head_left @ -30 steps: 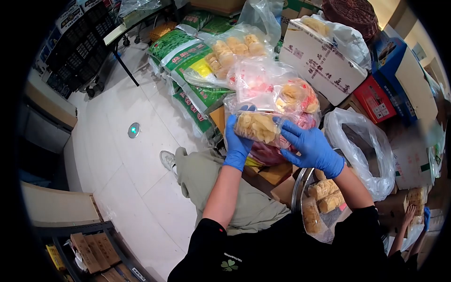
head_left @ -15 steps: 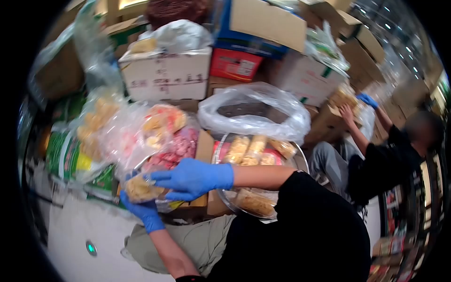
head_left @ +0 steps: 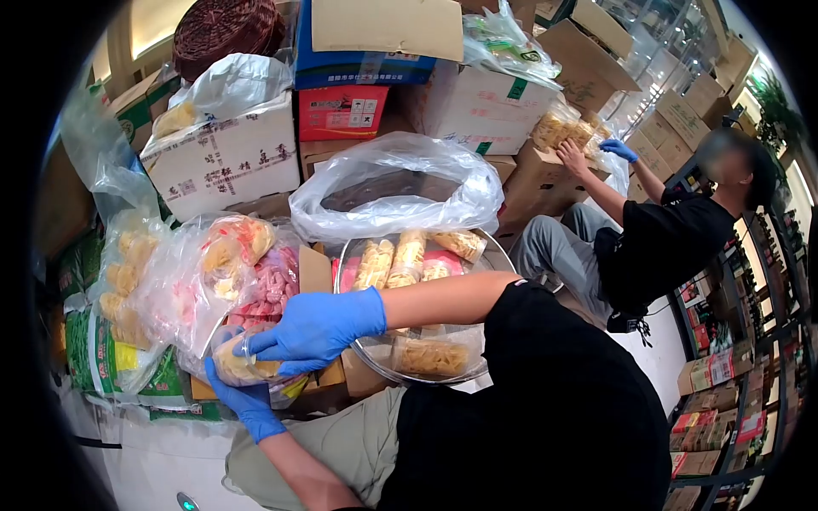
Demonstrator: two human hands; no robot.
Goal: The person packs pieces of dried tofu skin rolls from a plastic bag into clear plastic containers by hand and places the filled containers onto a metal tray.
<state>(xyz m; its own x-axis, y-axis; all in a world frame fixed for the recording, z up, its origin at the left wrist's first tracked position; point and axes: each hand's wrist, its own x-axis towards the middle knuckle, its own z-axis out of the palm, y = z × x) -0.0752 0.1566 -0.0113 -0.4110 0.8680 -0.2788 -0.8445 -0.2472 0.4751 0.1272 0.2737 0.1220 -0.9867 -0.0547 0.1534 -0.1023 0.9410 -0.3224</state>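
Observation:
My left hand (head_left: 243,402), in a blue glove, cups a clear plastic packet of pale yellow food (head_left: 239,362) from below. On the packet's upper right side lie the bent fingers of my right hand (head_left: 319,328), also gloved in blue. Under my right forearm is a round metal tray (head_left: 348,255) with several clear packets of yellowish dried food (head_left: 430,355). Just beyond my hands, an opened cardboard box (head_left: 315,274) holds bags of pink pieces (head_left: 271,285) and a bag of yellow and orange pieces (head_left: 223,255).
A large clear plastic bag (head_left: 311,213) lies open behind the tray. White (head_left: 226,166), red (head_left: 341,111) and blue boxes (head_left: 362,68) are stacked beyond it. Green printed bags (head_left: 89,353) lie at left. At right, a co-worker (head_left: 656,238) handles packets on a carton (head_left: 541,183).
The view has swung right and slightly down, so the surroundings shift left and more shelving shows. Both my hands stay on the packet, and its tilt differs slightly.

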